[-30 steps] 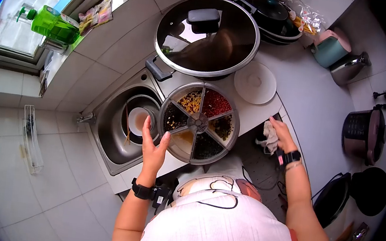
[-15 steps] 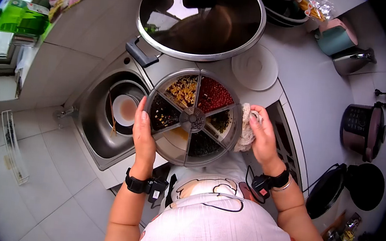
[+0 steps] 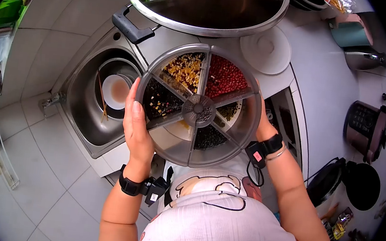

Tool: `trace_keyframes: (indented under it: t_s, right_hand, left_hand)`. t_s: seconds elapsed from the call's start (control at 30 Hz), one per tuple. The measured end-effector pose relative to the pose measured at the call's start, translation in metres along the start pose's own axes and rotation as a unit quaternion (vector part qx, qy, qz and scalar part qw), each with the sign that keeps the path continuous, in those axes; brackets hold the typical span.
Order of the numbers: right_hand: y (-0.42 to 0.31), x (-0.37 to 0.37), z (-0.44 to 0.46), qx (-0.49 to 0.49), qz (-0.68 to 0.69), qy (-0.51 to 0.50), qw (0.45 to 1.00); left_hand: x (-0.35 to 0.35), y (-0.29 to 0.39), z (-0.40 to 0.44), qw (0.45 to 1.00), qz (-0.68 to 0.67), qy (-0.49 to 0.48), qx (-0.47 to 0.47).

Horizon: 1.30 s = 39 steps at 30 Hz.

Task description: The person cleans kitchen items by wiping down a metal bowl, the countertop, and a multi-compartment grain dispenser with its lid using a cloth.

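Note:
Between my hands is a round, clear grain container (image 3: 171,147) split into wedge-shaped compartments around a central hub. Red beans (image 3: 225,78), yellow mixed grains (image 3: 185,70), a dark mix (image 3: 160,100), black grains (image 3: 210,139) and a small amount of greenish grains (image 3: 228,111) lie in it. The lower left wedge looks nearly bare. My left hand (image 3: 136,131) grips the left side, fingers along the wall. My right hand (image 3: 264,123) is at the right side; its fingers are mostly hidden behind the container. The cloth seen there earlier is out of sight.
A large pot with a glass lid (image 3: 204,9) stands just beyond the container, its handle (image 3: 132,25) jutting left. A white round lid (image 3: 266,50) lies right of it. The sink (image 3: 78,118) at left holds a bowl (image 3: 115,91) and chopsticks (image 3: 100,94). A rice cooker (image 3: 365,129) is far right.
The container has come up closer to the camera and looks larger. My right hand has shifted behind its edge, and the cloth it held has gone from view.

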State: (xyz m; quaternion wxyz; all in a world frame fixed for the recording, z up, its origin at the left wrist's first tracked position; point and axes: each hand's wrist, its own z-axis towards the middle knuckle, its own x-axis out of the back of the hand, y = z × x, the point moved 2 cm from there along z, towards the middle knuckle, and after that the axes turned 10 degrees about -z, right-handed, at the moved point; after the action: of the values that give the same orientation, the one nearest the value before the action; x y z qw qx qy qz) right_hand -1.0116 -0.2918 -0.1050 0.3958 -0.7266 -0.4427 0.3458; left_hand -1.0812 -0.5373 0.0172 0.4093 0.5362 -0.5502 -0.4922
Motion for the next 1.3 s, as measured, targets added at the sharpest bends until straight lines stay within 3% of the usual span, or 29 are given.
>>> trace_keyframes:
  t_s: [0.17, 0.23, 0.33, 0.43, 0.6, 0.67, 1.0, 1.13, 1.2, 1.27, 1.3]
  right_hand:
    - [-0.025, -0.011, -0.016, -0.029, 0.027, -0.012, 0.999]
    - [-0.034, -0.014, -0.024, 0.059, 0.039, 0.015, 0.997]
    - [-0.052, -0.013, -0.046, 0.112, -0.033, 0.058, 0.991]
    - [-0.080, -0.018, -0.044, 0.191, -0.041, -0.008, 0.981]
    - [-0.100, -0.025, -0.012, 0.150, -0.039, -0.081, 0.985]
    - [-0.096, -0.024, -0.003, 0.063, -0.038, -0.093, 0.993]
    - [-0.068, -0.019, -0.056, 0.131, -0.077, -0.047, 0.987]
    - [-0.062, -0.010, -0.049, 0.099, -0.038, -0.038, 0.994]
    - [-0.058, -0.008, -0.047, 0.067, 0.069, -0.033, 0.995]
    - [-0.066, -0.006, -0.056, 0.108, 0.076, -0.021, 0.991]
    - [-0.074, -0.005, -0.062, 0.186, 0.032, -0.031, 0.982]
  left_hand:
    - [0.003, -0.006, -0.001, 0.999, -0.039, 0.003, 0.012]
    - [0.000, 0.000, -0.002, 1.000, -0.007, 0.001, 0.001]
    - [0.006, -0.004, -0.001, 1.000, 0.002, -0.015, 0.002]
    - [0.015, -0.008, 0.003, 0.999, 0.002, -0.040, -0.002]
    - [0.015, -0.004, 0.004, 0.999, 0.025, -0.033, 0.011]
    - [0.016, -0.004, 0.005, 0.999, 0.035, -0.034, 0.007]
    - [0.016, 0.005, 0.019, 0.991, 0.044, -0.125, 0.017]
    - [0.013, 0.009, 0.015, 0.996, 0.056, -0.061, 0.025]
    - [0.022, 0.005, 0.005, 0.999, 0.034, -0.021, -0.010]
    - [0.024, 0.003, -0.012, 0.999, -0.020, 0.000, -0.033]
    - [0.023, 0.002, -0.019, 0.999, -0.019, -0.001, -0.033]
